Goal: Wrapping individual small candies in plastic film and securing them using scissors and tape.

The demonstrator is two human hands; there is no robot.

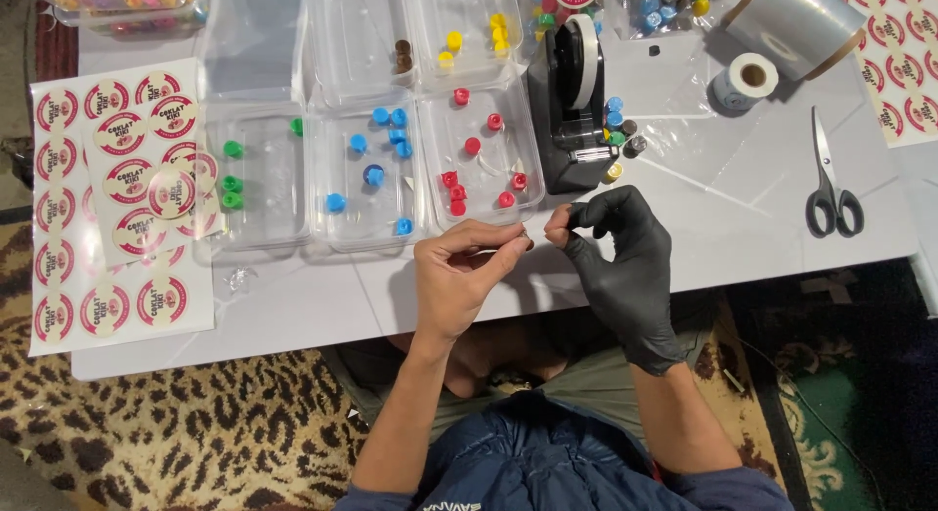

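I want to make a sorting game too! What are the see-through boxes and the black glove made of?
The boxes look like thin clear plastic: the table shows through and the rims shine. The black glove on the right hand looks like thin matte rubber, maybe nitrile, clinging tight with small wrinkles.

Both forearms rise from the bottom of the view and converge in front of the body. The left hand (pixel 459 276) is bare, its palm turned inward, thumb and forefinger pressed together in a pinching grip that points right. The right hand (pixel 620 262) wears a black glove; its thumb and forefinger are pinched too and point left, nearly touching the left fingertips, the other fingers curled loosely above. Both wrists are bent slightly inward
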